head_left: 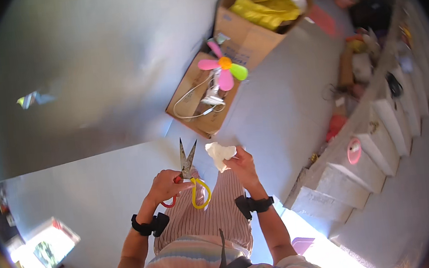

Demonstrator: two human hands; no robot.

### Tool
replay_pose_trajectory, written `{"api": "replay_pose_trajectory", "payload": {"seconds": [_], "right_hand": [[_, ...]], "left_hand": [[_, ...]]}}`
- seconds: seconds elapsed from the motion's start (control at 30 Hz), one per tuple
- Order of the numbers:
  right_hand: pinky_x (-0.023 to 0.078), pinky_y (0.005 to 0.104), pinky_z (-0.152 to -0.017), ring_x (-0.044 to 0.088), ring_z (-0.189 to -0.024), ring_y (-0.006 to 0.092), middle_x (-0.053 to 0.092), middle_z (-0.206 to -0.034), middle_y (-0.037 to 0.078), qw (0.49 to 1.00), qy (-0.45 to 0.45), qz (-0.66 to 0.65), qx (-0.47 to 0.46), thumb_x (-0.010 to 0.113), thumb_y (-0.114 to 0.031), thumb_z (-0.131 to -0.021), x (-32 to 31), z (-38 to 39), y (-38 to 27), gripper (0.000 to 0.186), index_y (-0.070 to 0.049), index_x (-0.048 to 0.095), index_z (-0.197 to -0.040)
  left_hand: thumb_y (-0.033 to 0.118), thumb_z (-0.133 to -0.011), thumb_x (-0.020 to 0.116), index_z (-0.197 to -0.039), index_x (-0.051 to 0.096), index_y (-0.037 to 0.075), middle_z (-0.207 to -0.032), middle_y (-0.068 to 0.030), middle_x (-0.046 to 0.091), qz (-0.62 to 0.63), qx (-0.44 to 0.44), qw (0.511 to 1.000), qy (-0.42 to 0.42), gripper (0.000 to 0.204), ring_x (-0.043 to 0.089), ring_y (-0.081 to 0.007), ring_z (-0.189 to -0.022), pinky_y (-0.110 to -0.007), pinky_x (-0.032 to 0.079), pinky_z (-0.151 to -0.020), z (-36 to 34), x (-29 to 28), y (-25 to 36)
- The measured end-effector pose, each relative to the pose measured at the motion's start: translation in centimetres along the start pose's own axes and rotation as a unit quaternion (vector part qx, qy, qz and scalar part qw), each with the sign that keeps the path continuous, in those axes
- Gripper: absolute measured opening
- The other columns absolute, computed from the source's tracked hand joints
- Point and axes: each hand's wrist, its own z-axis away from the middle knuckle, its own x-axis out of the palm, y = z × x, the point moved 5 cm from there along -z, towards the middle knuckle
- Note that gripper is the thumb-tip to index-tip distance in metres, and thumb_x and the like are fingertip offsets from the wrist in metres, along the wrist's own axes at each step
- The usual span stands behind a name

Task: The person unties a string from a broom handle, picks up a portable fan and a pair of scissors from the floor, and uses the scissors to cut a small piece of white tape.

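Cardboard box [246,38] stands on the floor [284,111] ahead, holding a yellow bag [264,7]; a flattened cardboard piece [196,102] beside it carries a toy flower fan [224,70]. Left hand [165,185]: fingers closed through the red and yellow handles of scissors [190,172], blades parted, pointing away. Right hand [243,165]: fingers pinching a crumpled white scrap [220,154] just right of the blades.

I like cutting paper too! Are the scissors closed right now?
No, the scissors in the left hand have their blades spread apart in a V, beside the white scrap in the right hand.
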Motion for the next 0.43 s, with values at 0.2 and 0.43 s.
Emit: {"api": "replay_pose_trajectory", "payload": {"seconds": [0.2, 0.43], "right_hand": [[0.047, 0.0254, -0.066, 0.056, -0.08, 0.0142, 0.057, -0.091, 0.009, 0.995, 0.071, -0.022, -0.071, 0.055, -0.001, -0.074, -2.7, 9.8, -3.2, 0.025, 0.002, 0.051, -0.098], [0.046, 0.0252, -0.071, 0.057, -0.08, 0.0161, 0.058, -0.09, 0.009, 0.965, 0.186, -0.042, -0.18, 0.055, -0.001, -0.075, -4.2, 19.4, -4.3, 0.024, 0.002, 0.05, -0.098]], "left_hand": [[0.028, -0.067, 0.068, -0.06, 0.055, 0.001, -0.047, -0.0044, 0.051, -0.074, 0.108, 0.99, -0.056, 0.031, 0.052, -0.0123, -0.04, -0.025, 0.039, -0.04, 4.9, 3.6, 7.4], [0.051, -0.06, 0.067, -0.061, 0.059, 0.004, -0.051, -0.0091, 0.056, -0.304, 0.265, 0.909, -0.109, 0.047, 0.057, -0.0224, -0.049, -0.036, 0.043, -0.051, 6.6, 11.2, 11.9]]}}
